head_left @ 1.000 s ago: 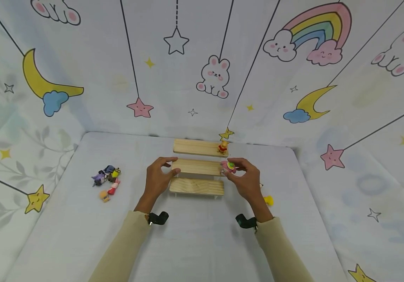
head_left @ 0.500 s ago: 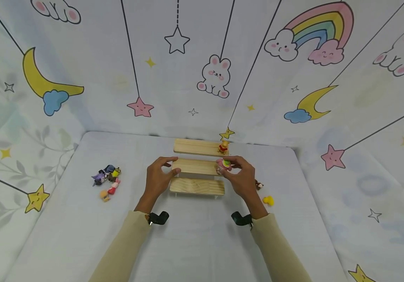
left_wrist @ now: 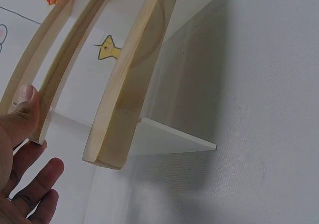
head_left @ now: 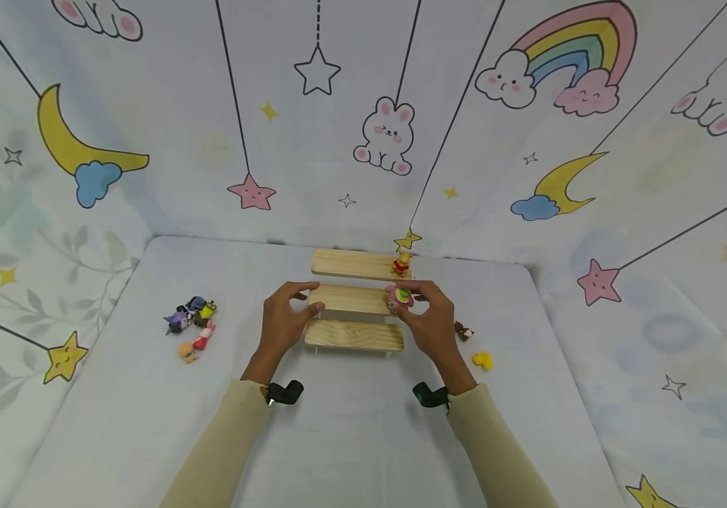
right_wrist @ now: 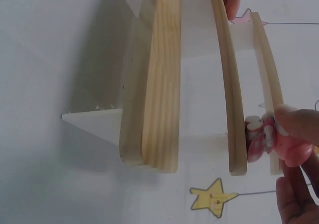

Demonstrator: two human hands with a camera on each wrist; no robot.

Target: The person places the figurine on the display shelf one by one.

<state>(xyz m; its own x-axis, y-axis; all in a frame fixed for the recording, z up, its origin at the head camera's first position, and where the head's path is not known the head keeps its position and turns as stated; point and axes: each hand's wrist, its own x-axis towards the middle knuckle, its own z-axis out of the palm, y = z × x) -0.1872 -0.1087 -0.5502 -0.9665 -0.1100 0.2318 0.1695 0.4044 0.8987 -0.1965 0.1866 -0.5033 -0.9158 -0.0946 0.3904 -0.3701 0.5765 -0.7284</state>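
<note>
Pale cloth point(head_left: 185, 127) printed with moons, stars and rabbits hangs behind a white surface point(head_left: 350, 437). Over the last second the right hand point(head_left: 431, 317) has carried a pink toy point(head_left: 400, 296) a little leftward, from the right end of the middle board point(head_left: 347, 300) to just inside it, and a brown toy point(head_left: 462, 331) now shows fully beside the wrist. Meanwhile the left hand point(head_left: 283, 321) has stayed at that board's left end. I judge that the pink toy is nearly or just set down; its feet seem to meet the wood in the right wrist view, though whether the board bears its weight I cannot tell. The right grip is clamped on the pink toy, thumb and fingers around it; the left grip pinches the board

Counted: three wooden boards in steps, with the back board point(head_left: 350, 263) carrying one bear toy point(head_left: 401, 265) and the front board point(head_left: 353, 335) lowest; one pink toy; one brown toy and one yellow toy point(head_left: 482, 360) to the right; and at least five in the toy cluster point(head_left: 179, 321) on the left, some overlapping too much for an exact number
</note>
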